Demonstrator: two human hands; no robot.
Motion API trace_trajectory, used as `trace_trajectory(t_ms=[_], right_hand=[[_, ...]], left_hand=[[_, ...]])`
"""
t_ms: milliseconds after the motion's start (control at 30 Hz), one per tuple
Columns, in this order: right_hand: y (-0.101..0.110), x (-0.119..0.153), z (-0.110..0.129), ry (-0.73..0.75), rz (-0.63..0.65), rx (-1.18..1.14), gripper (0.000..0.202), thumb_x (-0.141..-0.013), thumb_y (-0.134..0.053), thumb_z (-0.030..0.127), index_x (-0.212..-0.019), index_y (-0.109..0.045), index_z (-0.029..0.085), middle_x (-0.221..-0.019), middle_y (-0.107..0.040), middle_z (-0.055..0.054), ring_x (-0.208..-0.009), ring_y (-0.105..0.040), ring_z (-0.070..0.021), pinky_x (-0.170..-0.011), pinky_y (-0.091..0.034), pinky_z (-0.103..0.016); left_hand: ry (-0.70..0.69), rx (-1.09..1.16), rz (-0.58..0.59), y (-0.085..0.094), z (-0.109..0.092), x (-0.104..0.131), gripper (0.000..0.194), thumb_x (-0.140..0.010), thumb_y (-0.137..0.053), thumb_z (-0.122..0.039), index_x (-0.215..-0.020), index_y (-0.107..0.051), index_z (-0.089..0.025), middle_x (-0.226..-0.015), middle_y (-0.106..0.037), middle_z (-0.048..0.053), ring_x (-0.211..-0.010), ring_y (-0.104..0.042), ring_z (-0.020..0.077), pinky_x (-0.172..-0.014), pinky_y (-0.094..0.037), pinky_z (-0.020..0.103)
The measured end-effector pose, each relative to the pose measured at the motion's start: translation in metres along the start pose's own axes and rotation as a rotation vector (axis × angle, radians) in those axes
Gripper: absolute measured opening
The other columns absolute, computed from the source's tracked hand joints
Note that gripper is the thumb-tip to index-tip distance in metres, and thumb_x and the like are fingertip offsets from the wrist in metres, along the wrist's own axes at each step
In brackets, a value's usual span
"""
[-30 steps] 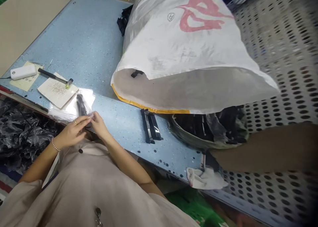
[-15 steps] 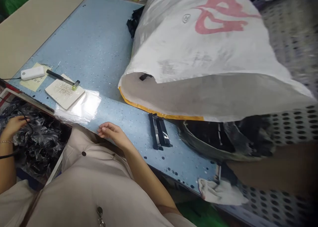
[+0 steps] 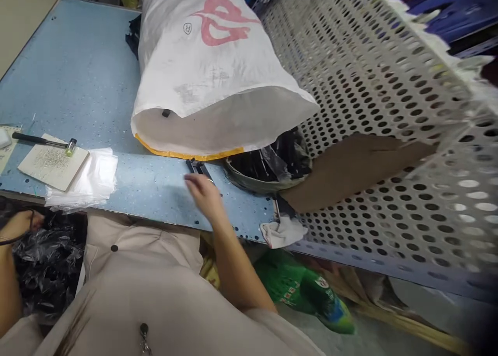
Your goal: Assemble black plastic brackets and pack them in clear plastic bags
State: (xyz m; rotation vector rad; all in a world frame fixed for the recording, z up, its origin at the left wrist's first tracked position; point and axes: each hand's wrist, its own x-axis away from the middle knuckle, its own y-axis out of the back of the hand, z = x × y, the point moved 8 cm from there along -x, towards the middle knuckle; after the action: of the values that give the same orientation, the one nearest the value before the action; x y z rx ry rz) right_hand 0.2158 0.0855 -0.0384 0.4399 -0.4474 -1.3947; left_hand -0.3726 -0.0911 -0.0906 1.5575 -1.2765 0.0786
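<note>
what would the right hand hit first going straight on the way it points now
The right hand would probably meet the black strips right in front of it first; its height above the blue tabletop is unclear.

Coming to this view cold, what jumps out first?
The big white sack with the red print, lying open-mouthed across the blue table, its rim edged in orange-yellow. Next, the pale crate wall full of holes, filling the right side. Then the hammer lying on a speckled pale block at the table's left.
</note>
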Motion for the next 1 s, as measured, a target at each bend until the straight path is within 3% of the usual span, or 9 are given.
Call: trace_trajectory(t_ms=[67,133,233,333,433,567,700,867,1000], right_hand=[[0.037,-0.003,-0.024,-0.041,-0.087,0.365,0.034,-0.092,-0.055,0.033,-0.118,-0.067,0.015,-0.125,-0.065,-0.021,-0.119,-0.059,-0.0350,-0.106,-0.042,-0.052],[0.050,-0.005,-0.048,-0.142,-0.042,0.532,0.044,-0.090,-0.057,0.032,-0.130,-0.060,0.012,-0.126,-0.064,-0.025,-0.119,-0.060,-0.0380,-0.103,-0.044,-0.051],[0.050,-0.009,-0.065,-0.192,-0.003,0.565,0.045,-0.090,-0.057,0.033,-0.128,-0.060,0.010,-0.120,-0.068,-0.025,-0.110,-0.066,-0.0372,-0.093,-0.049,-0.046],[0.047,-0.011,-0.072,-0.208,0.003,0.567,0.030,-0.086,-0.057,0.034,-0.103,-0.069,0.013,-0.105,-0.072,-0.021,-0.099,-0.069,-0.0345,-0.085,-0.050,-0.042],[0.049,-0.006,-0.077,-0.243,-0.015,0.449,0.027,-0.083,-0.055,0.036,-0.090,-0.071,0.016,-0.095,-0.073,-0.017,-0.092,-0.069,-0.0320,-0.080,-0.049,-0.039],[0.023,0.003,-0.070,-0.266,0.023,-0.103,0.035,-0.080,-0.061,0.048,-0.094,-0.073,0.019,-0.092,-0.074,-0.009,-0.083,-0.066,-0.0256,-0.074,-0.050,-0.035],[-0.042,0.008,-0.040,-0.338,0.157,-0.610,0.036,-0.075,-0.074,0.053,-0.090,-0.074,0.020,-0.085,-0.072,-0.003,-0.072,-0.061,-0.0172,-0.067,-0.047,-0.029],[-0.142,0.002,0.034,-0.423,0.490,-1.061,0.037,-0.067,-0.087,0.047,-0.085,-0.075,0.018,-0.080,-0.071,-0.003,-0.068,-0.058,-0.0139,-0.062,-0.048,-0.026],[-0.215,-0.014,0.089,-0.417,0.721,-1.194,0.034,-0.068,-0.088,0.040,-0.087,-0.074,0.016,-0.077,-0.071,-0.002,-0.065,-0.059,-0.0125,-0.062,-0.051,-0.025]], left_hand=[[-0.190,0.141,0.332,-0.066,-0.066,0.034,0.034,-0.063,-0.080,-0.054,-0.076,-0.074,-0.024,-0.070,-0.073,0.002,-0.068,-0.066,0.0240,-0.068,-0.054,0.034],[-0.391,0.227,0.380,-0.104,-0.132,0.060,0.035,-0.076,-0.074,-0.054,-0.093,-0.076,-0.023,-0.086,-0.076,0.005,-0.078,-0.069,0.0245,-0.075,-0.056,0.036],[-0.663,0.174,-0.042,-0.115,-0.209,0.069,0.030,-0.087,-0.066,-0.047,-0.104,-0.074,-0.023,-0.100,-0.073,0.010,-0.089,-0.068,0.0259,-0.083,-0.055,0.038],[-0.734,-0.056,-0.407,-0.120,-0.248,0.058,0.018,-0.086,-0.066,-0.032,-0.098,-0.072,-0.020,-0.106,-0.069,0.014,-0.097,-0.065,0.0290,-0.081,-0.053,0.038],[-0.662,-0.105,-0.414,-0.120,-0.252,0.029,0.013,-0.085,-0.062,-0.023,-0.075,-0.069,-0.020,-0.092,-0.067,0.011,-0.084,-0.064,0.0245,-0.071,-0.049,0.033],[-0.490,0.300,-0.240,-0.103,-0.224,0.000,0.023,-0.070,-0.079,-0.034,-0.062,-0.064,-0.018,-0.068,-0.063,0.002,-0.065,-0.058,0.0170,-0.062,-0.044,0.028],[-0.308,0.755,-0.036,-0.104,-0.199,-0.008,0.044,-0.054,-0.090,-0.049,-0.073,-0.070,-0.016,-0.065,-0.062,-0.001,-0.057,-0.052,0.0124,-0.052,-0.041,0.024],[-0.278,0.976,-0.061,-0.109,-0.190,-0.007,0.050,-0.044,-0.096,-0.040,-0.063,-0.057,-0.017,-0.055,-0.054,-0.005,-0.051,-0.047,0.0087,-0.048,-0.037,0.020],[-0.333,1.000,-0.064,-0.113,-0.194,-0.009,0.046,-0.043,-0.096,-0.033,-0.061,-0.057,-0.016,-0.056,-0.054,-0.005,-0.053,-0.049,0.0080,-0.052,-0.039,0.020]])
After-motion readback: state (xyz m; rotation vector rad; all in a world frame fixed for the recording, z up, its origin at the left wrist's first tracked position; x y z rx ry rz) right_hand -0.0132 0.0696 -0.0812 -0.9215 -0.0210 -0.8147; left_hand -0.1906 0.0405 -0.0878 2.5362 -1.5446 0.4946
